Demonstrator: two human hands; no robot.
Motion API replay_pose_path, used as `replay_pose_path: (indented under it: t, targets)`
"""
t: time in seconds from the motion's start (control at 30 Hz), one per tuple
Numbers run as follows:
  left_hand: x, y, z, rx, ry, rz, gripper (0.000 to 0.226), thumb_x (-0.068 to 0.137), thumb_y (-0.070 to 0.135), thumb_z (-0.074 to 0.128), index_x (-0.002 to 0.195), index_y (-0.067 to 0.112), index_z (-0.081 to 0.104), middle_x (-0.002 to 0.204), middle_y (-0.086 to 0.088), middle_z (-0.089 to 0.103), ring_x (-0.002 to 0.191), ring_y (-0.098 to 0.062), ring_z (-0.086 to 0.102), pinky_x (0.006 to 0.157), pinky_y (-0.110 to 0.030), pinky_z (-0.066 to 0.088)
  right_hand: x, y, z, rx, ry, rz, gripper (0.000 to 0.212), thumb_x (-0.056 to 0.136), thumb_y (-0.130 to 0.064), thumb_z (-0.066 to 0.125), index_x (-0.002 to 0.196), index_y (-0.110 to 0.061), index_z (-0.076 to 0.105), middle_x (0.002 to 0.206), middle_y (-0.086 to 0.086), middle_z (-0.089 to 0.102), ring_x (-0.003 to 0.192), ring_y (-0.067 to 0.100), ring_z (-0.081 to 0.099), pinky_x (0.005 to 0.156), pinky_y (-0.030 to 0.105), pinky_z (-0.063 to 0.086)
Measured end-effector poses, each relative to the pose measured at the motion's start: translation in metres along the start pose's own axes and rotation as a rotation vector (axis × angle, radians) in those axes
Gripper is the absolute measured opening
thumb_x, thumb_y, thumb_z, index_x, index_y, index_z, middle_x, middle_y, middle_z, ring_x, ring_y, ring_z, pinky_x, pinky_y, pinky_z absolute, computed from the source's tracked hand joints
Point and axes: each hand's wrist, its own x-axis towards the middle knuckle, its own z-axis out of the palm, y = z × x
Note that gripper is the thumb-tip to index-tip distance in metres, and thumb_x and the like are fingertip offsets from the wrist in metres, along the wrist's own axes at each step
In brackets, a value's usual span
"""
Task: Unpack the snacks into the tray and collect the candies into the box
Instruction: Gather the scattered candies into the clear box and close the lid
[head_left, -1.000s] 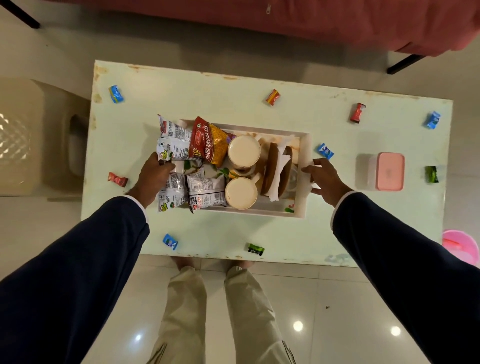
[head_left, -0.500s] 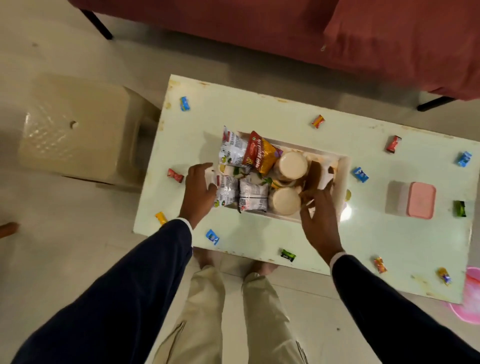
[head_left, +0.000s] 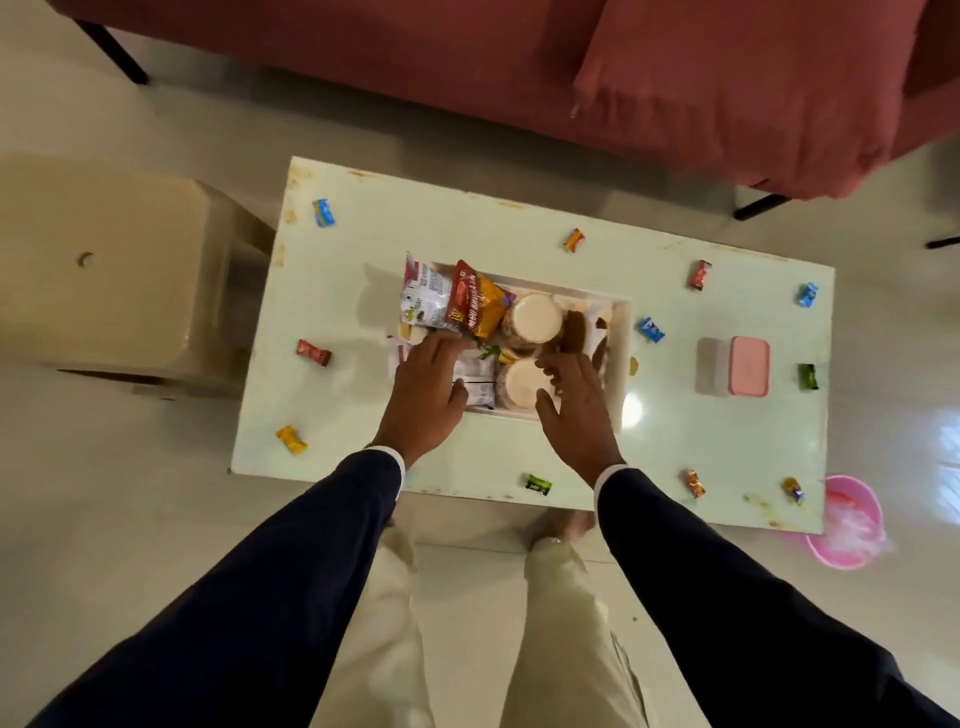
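Item: white tray (head_left: 621, 332) at frame centre, snack packets (head_left: 475, 304) and two lidded jars (head_left: 531, 317) inside; my left hand (head_left: 423, 395) rests loose-fingered on packets, right hand (head_left: 576, 410) hovers spread, holding nothing; pink-lidded box (head_left: 748, 366) right; I'd seat packets flat first.

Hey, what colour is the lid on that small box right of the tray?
Pink, on a whitish box; the head view shows it clearly.

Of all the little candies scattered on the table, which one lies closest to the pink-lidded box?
The green candy, just right of the pink-lidded box near the table's right edge. The blue candy beside the tray sits clearly farther off, on the box's left.
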Motion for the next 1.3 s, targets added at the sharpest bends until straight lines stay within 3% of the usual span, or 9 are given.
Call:
replay_pose_path:
  t: [0.13, 0.37, 0.57, 0.8, 0.9, 1.03, 1.17, 1.23, 1.3]
  targets:
    - [0.023, 0.042, 0.052, -0.04, -0.016, 0.078, 0.054, 0.085, 0.001, 0.058, 0.136, 0.016, 0.054, 0.139, -0.005, 0.05, 0.126, -0.026, 0.051, 0.104, -0.044, 0.045, 0.002, 0.067, -0.041, -0.029, 0.029, 0.077, 0.034, 0.086, 0.0, 0.062, 0.119, -0.011, 0.059, 0.118, 0.005, 0.056, 0.105, 0.026, 0.057, 0.093, 0.045, 0.05]
    - [0.056, 0.152, 0.193, -0.259, -0.21, 0.057, 0.055, 0.086, -0.004, 0.05, 0.133, 0.025, 0.054, 0.137, 0.009, 0.044, 0.123, -0.006, 0.051, 0.099, -0.017, 0.041, -0.003, 0.224, -0.128, -0.061, 0.098, 0.237, 0.035, 0.087, -0.002, 0.064, 0.122, -0.008, 0.06, 0.119, 0.011, 0.058, 0.105, 0.033, 0.059, 0.092, 0.049, 0.05]
    - [0.098, 0.214, 0.292, -0.314, -0.247, -0.099, 0.048, 0.093, -0.004, 0.051, 0.13, 0.026, 0.056, 0.134, 0.008, 0.046, 0.123, -0.01, 0.053, 0.099, -0.026, 0.046, 0.008, 0.327, -0.187, -0.27, 0.132, 0.37, 0.048, 0.085, -0.03, 0.073, 0.127, -0.015, 0.056, 0.13, 0.009, 0.051, 0.114, 0.035, 0.052, 0.087, 0.048, 0.051]
    - [0.121, 0.225, 0.334, -0.225, -0.269, -0.165, 0.048, 0.094, 0.001, 0.053, 0.128, 0.034, 0.056, 0.132, 0.013, 0.047, 0.119, -0.005, 0.053, 0.089, -0.023, 0.045, 0.044, 0.363, -0.173, -0.239, 0.015, 0.474, 0.091, 0.073, -0.063, 0.076, 0.141, -0.016, 0.037, 0.137, 0.007, 0.045, 0.118, 0.033, 0.051, 0.094, 0.047, 0.049]
    - [0.122, 0.222, 0.34, -0.229, -0.276, -0.214, 0.048, 0.095, 0.003, 0.054, 0.124, 0.041, 0.054, 0.132, 0.015, 0.048, 0.117, -0.002, 0.052, 0.087, -0.015, 0.042, 0.054, 0.362, -0.159, -0.124, 0.007, 0.556, 0.099, 0.072, -0.06, 0.077, 0.146, -0.017, 0.028, 0.135, 0.008, 0.044, 0.115, 0.035, 0.054, 0.092, 0.049, 0.05]
    - [0.123, 0.223, 0.346, -0.238, -0.284, -0.268, 0.049, 0.096, 0.003, 0.057, 0.126, 0.041, 0.048, 0.136, 0.012, 0.052, 0.118, -0.005, 0.054, 0.098, -0.028, 0.047, 0.059, 0.362, -0.148, -0.085, 0.055, 0.606, 0.088, 0.073, -0.044, 0.073, 0.144, -0.018, 0.027, 0.124, 0.008, 0.048, 0.107, 0.038, 0.057, 0.086, 0.049, 0.051]
    - [0.124, 0.236, 0.338, -0.352, -0.269, -0.315, 0.042, 0.101, 0.024, 0.061, 0.137, 0.037, 0.045, 0.138, 0.008, 0.053, 0.111, 0.004, 0.056, 0.094, -0.021, 0.049, 0.049, 0.359, -0.161, 0.341, 0.059, 0.606, 0.093, 0.078, -0.036, 0.079, 0.151, -0.019, 0.025, 0.142, 0.009, 0.045, 0.124, 0.034, 0.054, 0.097, 0.046, 0.054]
    - [0.123, 0.25, 0.329, -0.454, -0.262, -0.328, 0.048, 0.098, 0.042, 0.062, 0.141, 0.043, 0.04, 0.139, 0.01, 0.051, 0.115, 0.004, 0.055, 0.087, -0.013, 0.045, 0.031, 0.351, -0.18, 0.729, -0.002, 0.623, 0.092, 0.081, -0.035, 0.081, 0.153, -0.022, 0.027, 0.143, 0.009, 0.049, 0.119, 0.025, 0.061, 0.088, 0.031, 0.059]
    - [0.121, 0.265, 0.319, -0.53, -0.28, -0.335, 0.056, 0.096, 0.048, 0.063, 0.146, 0.048, 0.037, 0.141, 0.007, 0.049, 0.119, -0.004, 0.057, 0.09, -0.02, 0.048, 0.006, 0.335, -0.198, 1.008, -0.109, 0.646, 0.085, 0.082, -0.037, 0.079, 0.152, -0.027, 0.033, 0.137, 0.008, 0.057, 0.112, 0.022, 0.068, 0.087, 0.028, 0.06]
